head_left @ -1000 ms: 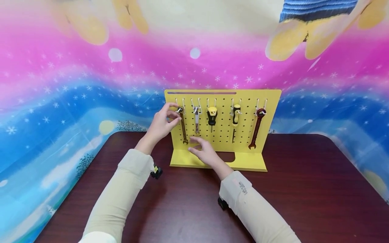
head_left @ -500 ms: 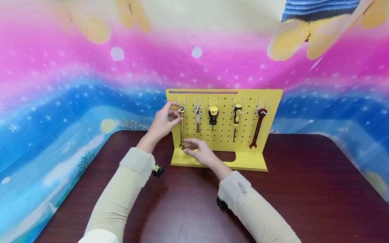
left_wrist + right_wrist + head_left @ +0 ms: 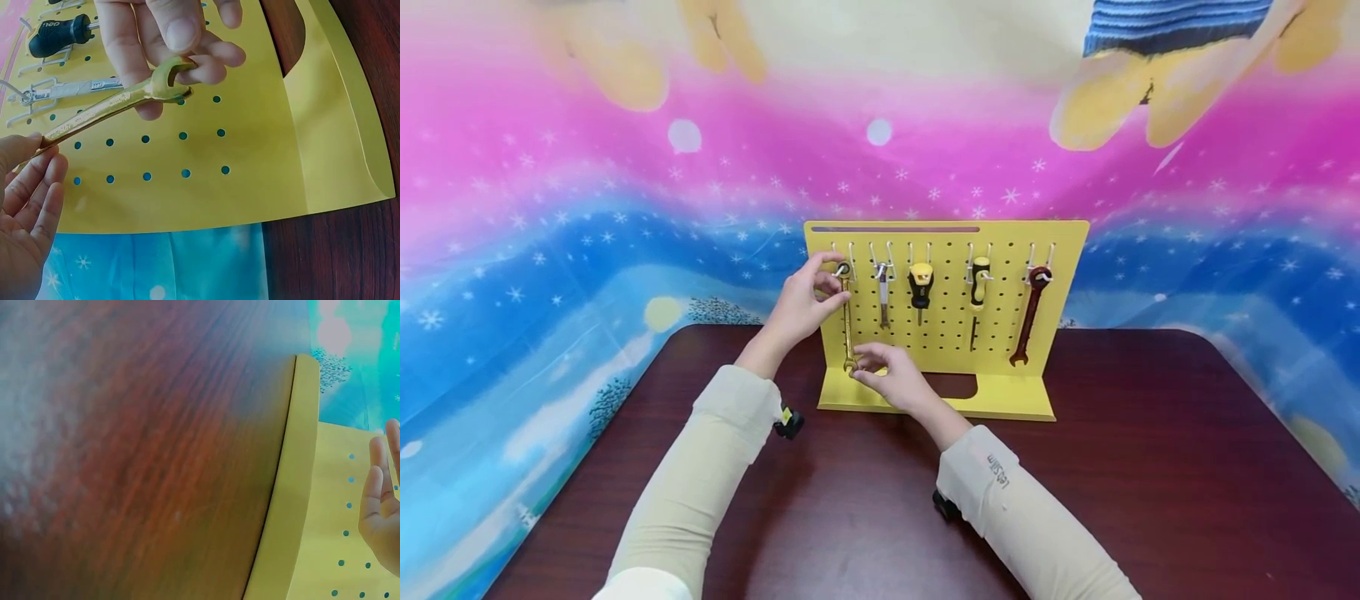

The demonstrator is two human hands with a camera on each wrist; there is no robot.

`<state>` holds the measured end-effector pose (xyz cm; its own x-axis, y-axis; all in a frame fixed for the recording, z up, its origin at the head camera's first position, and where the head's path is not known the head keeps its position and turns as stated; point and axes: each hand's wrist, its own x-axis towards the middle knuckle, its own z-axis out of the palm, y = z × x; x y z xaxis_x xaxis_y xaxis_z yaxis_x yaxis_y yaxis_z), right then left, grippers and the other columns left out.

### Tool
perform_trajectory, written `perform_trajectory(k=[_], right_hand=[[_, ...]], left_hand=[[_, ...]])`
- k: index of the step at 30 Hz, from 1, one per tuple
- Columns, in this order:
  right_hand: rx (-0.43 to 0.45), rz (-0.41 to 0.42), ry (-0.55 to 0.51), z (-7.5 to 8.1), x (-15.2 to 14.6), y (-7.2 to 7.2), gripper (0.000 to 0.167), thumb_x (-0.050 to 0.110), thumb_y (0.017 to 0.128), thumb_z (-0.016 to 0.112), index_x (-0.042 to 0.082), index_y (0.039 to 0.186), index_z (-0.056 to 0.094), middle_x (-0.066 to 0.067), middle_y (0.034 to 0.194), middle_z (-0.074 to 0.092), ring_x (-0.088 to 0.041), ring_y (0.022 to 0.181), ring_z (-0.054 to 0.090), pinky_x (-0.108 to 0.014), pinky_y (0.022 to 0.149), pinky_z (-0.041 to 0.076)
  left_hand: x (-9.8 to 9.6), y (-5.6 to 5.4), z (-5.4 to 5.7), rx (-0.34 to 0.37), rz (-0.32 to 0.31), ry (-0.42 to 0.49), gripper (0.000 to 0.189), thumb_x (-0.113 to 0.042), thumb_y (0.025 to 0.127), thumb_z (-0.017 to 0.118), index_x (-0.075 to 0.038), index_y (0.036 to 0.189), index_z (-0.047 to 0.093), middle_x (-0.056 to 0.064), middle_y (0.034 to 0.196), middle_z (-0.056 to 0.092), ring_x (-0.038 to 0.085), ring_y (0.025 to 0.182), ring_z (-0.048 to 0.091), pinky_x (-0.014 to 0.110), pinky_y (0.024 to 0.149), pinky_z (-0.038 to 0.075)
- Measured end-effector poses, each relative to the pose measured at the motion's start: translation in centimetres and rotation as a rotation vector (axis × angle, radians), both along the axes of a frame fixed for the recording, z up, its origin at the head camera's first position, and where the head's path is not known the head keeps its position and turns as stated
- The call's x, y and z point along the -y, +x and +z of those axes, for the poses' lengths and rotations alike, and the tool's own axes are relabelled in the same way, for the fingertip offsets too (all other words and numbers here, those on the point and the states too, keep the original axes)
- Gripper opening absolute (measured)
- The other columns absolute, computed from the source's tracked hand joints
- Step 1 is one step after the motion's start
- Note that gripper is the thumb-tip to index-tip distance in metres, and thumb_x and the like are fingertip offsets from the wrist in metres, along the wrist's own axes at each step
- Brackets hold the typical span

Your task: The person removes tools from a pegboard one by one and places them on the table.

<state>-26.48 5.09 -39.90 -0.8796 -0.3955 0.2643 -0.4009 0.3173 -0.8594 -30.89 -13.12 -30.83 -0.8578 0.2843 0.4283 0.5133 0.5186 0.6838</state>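
Note:
In the head view a gold combination wrench (image 3: 847, 321) hangs at the left of a yellow pegboard (image 3: 947, 325), its ring end at a white hook. My left hand (image 3: 805, 300) pinches it just below the ring between thumb and fingers; the left wrist view shows that pinch near its left edge. My right hand (image 3: 891, 375) is at the wrench's open end, thumb and fingers apart and loosely bent. In the left wrist view, this open end (image 3: 169, 81) lies across the right fingers, the thumb tip just above it. The right wrist view shows only some right-hand fingers (image 3: 375, 487).
Further along the board hang a small silver wrench (image 3: 883, 296), a stubby screwdriver (image 3: 921, 287), a longer yellow-black screwdriver (image 3: 979, 287) and a dark red wrench (image 3: 1030, 317). The board's foot stands on a dark brown table (image 3: 880, 500), with a printed cloth (image 3: 625, 208) behind.
My right hand has shifted left to the lower end of the gold wrench. That end has swung slightly left and down. The left hand has stayed at the top.

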Motion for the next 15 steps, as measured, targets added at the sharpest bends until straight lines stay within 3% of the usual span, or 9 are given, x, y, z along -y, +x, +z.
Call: perform_trajectory(k=[9, 15], right_hand=[[-0.034, -0.007, -0.007, 0.32, 0.09, 0.54, 0.034, 0.002, 0.09, 0.069, -0.006, 0.122, 0.064, -0.02, 0.098, 0.074, -0.032, 0.097, 0.069, -0.043, 0.09, 0.056], [-0.022, -0.013, -0.005, 0.48, -0.07, 1.03, 0.034, 0.003, 0.09, 0.069, -0.005, 0.123, 0.064, -0.019, 0.099, 0.073, -0.031, 0.098, 0.069, -0.044, 0.09, 0.055]], left_hand=[[0.11, 0.1, 0.16, 0.039, -0.01, 0.051, 0.054, -0.005, 0.09, 0.071, -0.01, 0.139, 0.049, 0.014, 0.094, 0.069, 0.026, 0.096, 0.065, 0.041, 0.093, 0.057], [0.12, 0.45, 0.38, 0.051, -0.01, 0.043, 0.053, -0.006, 0.091, 0.071, -0.011, 0.138, 0.049, 0.013, 0.095, 0.07, 0.026, 0.097, 0.065, 0.04, 0.091, 0.058]])
